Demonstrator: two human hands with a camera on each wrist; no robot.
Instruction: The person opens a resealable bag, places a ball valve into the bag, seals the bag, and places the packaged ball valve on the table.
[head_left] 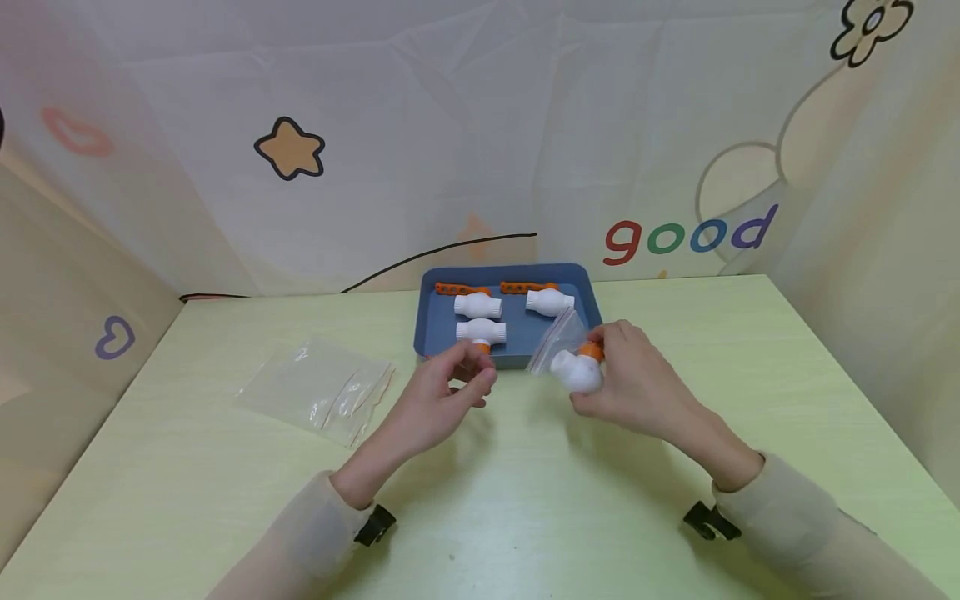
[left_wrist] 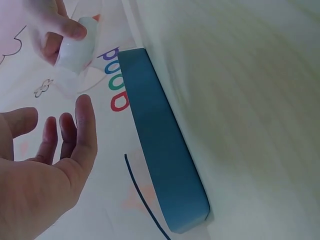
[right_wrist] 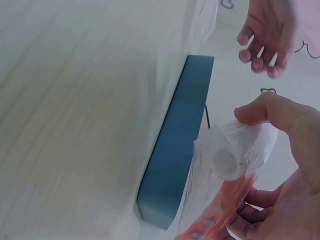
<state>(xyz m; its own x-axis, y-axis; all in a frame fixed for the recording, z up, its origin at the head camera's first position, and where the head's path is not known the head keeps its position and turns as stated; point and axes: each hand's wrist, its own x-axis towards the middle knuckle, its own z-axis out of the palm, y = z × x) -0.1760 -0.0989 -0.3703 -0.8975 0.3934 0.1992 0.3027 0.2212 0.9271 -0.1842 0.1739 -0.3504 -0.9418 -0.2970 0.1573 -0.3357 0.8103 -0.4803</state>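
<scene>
My right hand (head_left: pixel 637 385) grips a white plastic ball valve (head_left: pixel 579 372) with an orange handle. The valve is inside a clear zip bag (head_left: pixel 557 340); in the right wrist view the film wraps its white body (right_wrist: pixel 235 150), and the orange handle (right_wrist: pixel 216 212) points down. Thumb and fingers pinch it from either side, above the table in front of the tray. My left hand (head_left: pixel 435 396) is held at the tray's front left with fingers loosely bent, nothing between them. Three more white valves (head_left: pixel 477 306) with orange handles lie in the blue tray (head_left: pixel 525 335).
Flat clear zip bags (head_left: pixel 300 387) lie on the table (head_left: pixel 480 517) left of the tray. A printed curtain (head_left: pixel 450 125) hangs behind the tray and along both sides. The tray's back edge is close to the curtain.
</scene>
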